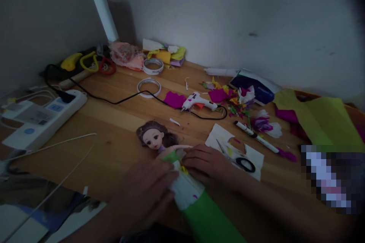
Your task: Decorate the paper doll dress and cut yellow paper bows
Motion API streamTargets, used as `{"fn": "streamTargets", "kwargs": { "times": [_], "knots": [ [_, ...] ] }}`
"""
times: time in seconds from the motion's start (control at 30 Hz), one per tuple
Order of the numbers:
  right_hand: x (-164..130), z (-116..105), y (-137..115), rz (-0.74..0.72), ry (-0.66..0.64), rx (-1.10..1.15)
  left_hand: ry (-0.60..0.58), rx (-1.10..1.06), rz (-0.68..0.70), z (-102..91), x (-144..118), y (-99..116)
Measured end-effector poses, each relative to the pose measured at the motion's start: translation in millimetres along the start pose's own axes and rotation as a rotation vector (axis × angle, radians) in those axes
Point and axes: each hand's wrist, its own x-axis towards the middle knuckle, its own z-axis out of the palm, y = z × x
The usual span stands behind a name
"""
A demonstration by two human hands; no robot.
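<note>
A doll [153, 138] with dark hair lies on its back on the wooden table, wrapped in a green paper skirt [211, 216] with a white paper band [189, 193] near the waist. My left hand [145, 186], slightly blurred, is closed on the doll's body from the left, with its fingers over the white paper. From the other side my right hand [209, 161] presses curled fingers against the doll's upper body, below its outstretched arm. A small yellow piece [184, 169] shows between the hands. The fingertips of my right hand are partly hidden.
Right of the doll, scissors [245, 164] and a marker [256, 136] lie near white paper. Behind are a glue gun [199, 101] with its black cord, tape rolls [148, 87] and coloured paper scraps [242, 97]. A power strip [45, 117] sits at the left.
</note>
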Motion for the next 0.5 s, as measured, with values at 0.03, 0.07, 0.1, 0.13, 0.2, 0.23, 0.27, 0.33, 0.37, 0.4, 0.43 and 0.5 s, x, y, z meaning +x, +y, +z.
{"fn": "streamTargets", "kwargs": {
  "times": [0.03,0.07,0.1,0.13,0.2,0.23,0.27,0.33,0.37,0.4,0.43,0.5],
  "knots": [
    [-0.4,0.8,-0.5,0.026,0.009,0.029,-0.028,0.011,0.072,2.8,-1.4,6.7],
    [-0.8,1.8,-1.1,0.055,0.016,0.055,-0.058,0.012,0.099,6.0,-1.9,11.4],
    [-1.1,2.7,-1.8,0.097,0.018,0.081,-0.072,0.02,0.108,9.3,-1.8,14.2],
    [-1.3,3.4,-2.6,0.141,0.014,0.107,-0.08,0.025,0.105,12.5,-1.1,15.5],
    [-0.7,3.7,-4.8,0.225,-0.004,0.151,-0.071,0.04,0.106,17.3,0.7,15.6],
    [-0.1,3.2,-6.0,0.261,-0.016,0.17,-0.06,0.048,0.111,18.9,1.6,15.2],
    [0.7,2.3,-7.4,0.299,-0.027,0.185,-0.048,0.054,0.113,20.1,2.2,15.0],
    [2.5,0.2,-10.3,0.368,-0.046,0.2,-0.032,0.064,0.106,21.8,2.4,15.3],
    [3.3,-0.9,-11.7,0.4,-0.048,0.205,-0.032,0.069,0.101,22.5,1.9,15.7],
    [4.0,-1.8,-13.0,0.426,-0.043,0.206,-0.035,0.074,0.094,23.3,1.1,16.3],
    [4.5,-2.6,-14.2,0.451,-0.033,0.205,-0.04,0.079,0.094,24.2,0.3,16.9],
    [5.1,-3.4,-16.0,0.496,-0.033,0.205,-0.053,0.084,0.094,26.2,-0.9,17.9]
  ]
}}
